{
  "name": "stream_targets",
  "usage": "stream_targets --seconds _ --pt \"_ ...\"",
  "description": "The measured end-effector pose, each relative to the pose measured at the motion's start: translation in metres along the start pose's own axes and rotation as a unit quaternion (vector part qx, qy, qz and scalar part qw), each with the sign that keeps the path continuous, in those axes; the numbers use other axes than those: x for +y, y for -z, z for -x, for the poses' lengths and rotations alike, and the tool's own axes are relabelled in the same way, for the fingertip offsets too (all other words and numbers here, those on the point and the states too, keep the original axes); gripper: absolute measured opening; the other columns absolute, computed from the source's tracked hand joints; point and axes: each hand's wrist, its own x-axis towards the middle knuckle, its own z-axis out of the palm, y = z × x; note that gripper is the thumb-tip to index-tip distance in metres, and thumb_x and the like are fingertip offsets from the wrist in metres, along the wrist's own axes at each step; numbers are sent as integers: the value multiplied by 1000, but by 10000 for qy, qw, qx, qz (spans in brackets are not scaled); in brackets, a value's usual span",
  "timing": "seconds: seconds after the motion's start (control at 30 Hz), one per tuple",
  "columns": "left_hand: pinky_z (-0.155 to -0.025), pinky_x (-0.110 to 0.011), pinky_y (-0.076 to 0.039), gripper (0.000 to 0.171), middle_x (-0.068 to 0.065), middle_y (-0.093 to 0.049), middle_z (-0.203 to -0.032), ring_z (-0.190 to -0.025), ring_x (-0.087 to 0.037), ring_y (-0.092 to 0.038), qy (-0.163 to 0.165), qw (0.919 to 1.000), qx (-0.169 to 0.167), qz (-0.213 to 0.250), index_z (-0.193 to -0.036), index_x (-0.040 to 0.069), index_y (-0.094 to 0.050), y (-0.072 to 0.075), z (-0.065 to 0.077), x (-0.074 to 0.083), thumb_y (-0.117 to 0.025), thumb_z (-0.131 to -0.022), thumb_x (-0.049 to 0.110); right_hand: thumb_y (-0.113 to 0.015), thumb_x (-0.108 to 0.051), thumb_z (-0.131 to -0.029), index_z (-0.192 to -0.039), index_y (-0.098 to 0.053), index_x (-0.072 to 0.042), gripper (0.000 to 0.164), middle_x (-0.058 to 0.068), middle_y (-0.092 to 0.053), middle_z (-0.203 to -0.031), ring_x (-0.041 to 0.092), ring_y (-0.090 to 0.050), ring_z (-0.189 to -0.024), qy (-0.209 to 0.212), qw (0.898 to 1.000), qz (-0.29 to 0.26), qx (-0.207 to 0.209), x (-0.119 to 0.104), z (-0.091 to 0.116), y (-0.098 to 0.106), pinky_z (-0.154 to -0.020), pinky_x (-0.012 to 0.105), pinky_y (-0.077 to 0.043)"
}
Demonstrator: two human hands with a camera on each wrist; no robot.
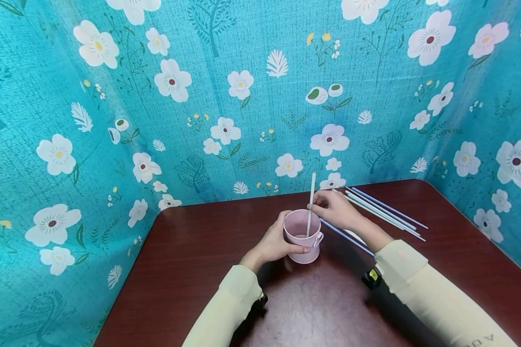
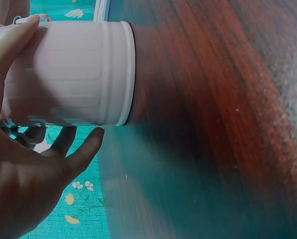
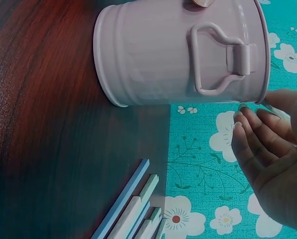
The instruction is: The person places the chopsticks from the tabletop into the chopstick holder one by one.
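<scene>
A small pink metal bucket (image 1: pixel 303 251) stands upright on the table, a looped handle (image 3: pixel 195 62) on its side. My left hand (image 1: pixel 272 242) grips it from the left; in the left wrist view the thumb lies along one side of the bucket (image 2: pixel 73 74) and the fingers along the other. At the rim, my right hand (image 1: pixel 336 208) pinches a thin pale stick (image 1: pixel 313 188) between thumb and fingers. The stick leans slightly, its lower end inside the bucket near the bottom. In the right wrist view the right hand (image 3: pixel 275 159) is beside the bucket's mouth.
Several thin pale and blue sticks (image 1: pixel 384 212) lie on the dark red wooden table (image 1: pixel 199 250) at the back right. Another blue stick (image 1: pixel 347 236) lies under my right forearm. A teal flowered cloth (image 1: pixel 260 120) hangs behind the table and along both sides.
</scene>
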Motion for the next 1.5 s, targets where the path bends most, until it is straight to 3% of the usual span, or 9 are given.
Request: stream_targets --seconds 0.3,0.4,0.53,0.8,1.13,1.27,1.5 --pt "-105 -37 -46 98 -8 -58 -137 -123 -25 -59 11 10000 -44 -72 -148 18 -35 -1 1 2 -96 -71 21 -67 -19 -99 -101 -71 -5 15 6 -70 -83 17 -65 -67 -26 10000 -32 -87 2 2 8 -60 32 -54" --pt "-105 -39 -46 99 -9 -58 -138 -124 -27 -58 -4 10000 -57 -35 -149 17 -34 0 2 3 -95 -71 21 -66 -21 -100 -103 -72 -5 18 4 -70 -83 18 -64 -71 -67 10000 50 -51 2 2 14 -64 34 -54" --pt "-105 -42 -46 99 -10 -57 -138 -124 -29 -58 -11 10000 -67 59 -150 16 -34 1 1 4 -95 -72 19 -65 -22 -101 -103 -72 -7 16 1 -69 -81 19 -64 -71 -129 9998 116 -83 2 1 26 -65 35 -53" --pt "-104 -38 -46 98 -8 -57 -138 -125 -27 -57 41 9999 -95 8 -148 17 -34 1 0 3 -95 -72 21 -65 -20 -102 -97 -70 -10 13 2 -67 -78 20 -63 -66 -102 9996 248 -17 6 3 42 -56 31 -51" --pt "-105 -37 -46 97 -5 -57 -137 -124 -23 -57 22 10000 -57 -12 -148 18 -35 1 0 3 -96 -71 21 -63 -22 -103 -101 -72 -10 16 4 -70 -87 20 -61 -80 -140 9978 655 21 17 4 57 -72 38 -48" --pt "-106 -38 -45 97 -6 -58 -137 -124 -24 -57 -4 10000 -59 -16 -147 18 -35 1 0 2 -96 -71 21 -63 -24 -103 -102 -72 -11 16 2 -70 -86 19 -61 -79 -161 9973 715 -42 23 4 59 -72 38 -48" --pt "-106 -39 -45 98 -8 -58 -138 -125 -26 -57 -61 10000 -56 -5 -148 17 -35 1 1 2 -96 -71 21 -61 -22 -104 -106 -71 -7 18 8 -70 -93 21 -59 -78 -377 9961 775 -207 35 6 61 -69 37 -48"
